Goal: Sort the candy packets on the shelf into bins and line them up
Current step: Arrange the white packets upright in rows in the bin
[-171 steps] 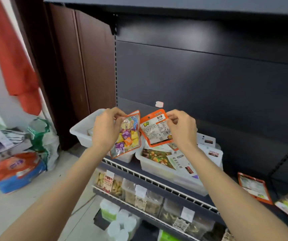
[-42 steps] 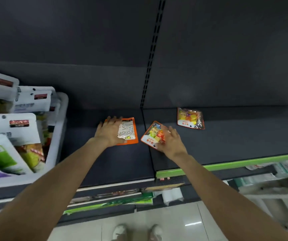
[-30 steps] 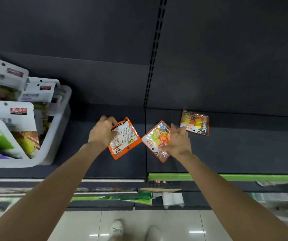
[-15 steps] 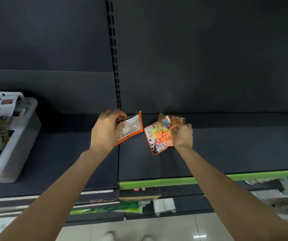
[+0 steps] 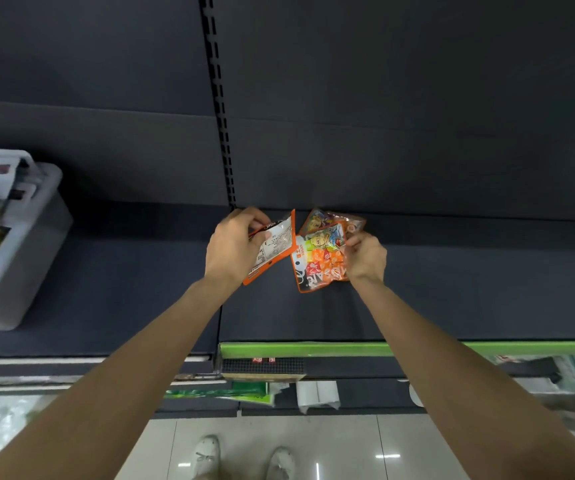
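Fingers of left hand curled, pinching orange-edged packet, printed back facing up. Right hand fingers pinch colourful candy packet; third packet just beyond fingertips, on dark shelf. White bin far left of fingers.

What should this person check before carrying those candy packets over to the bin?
1. Left hand grips the orange-edged packet, printed back showing: ok.
2. Right hand pinches the colourful packet: ok.
3. Third packet behind it, held or lying on the shelf: cannot tell.
4. White bin within view at left: ok.
5. Room in the bin: cannot tell.
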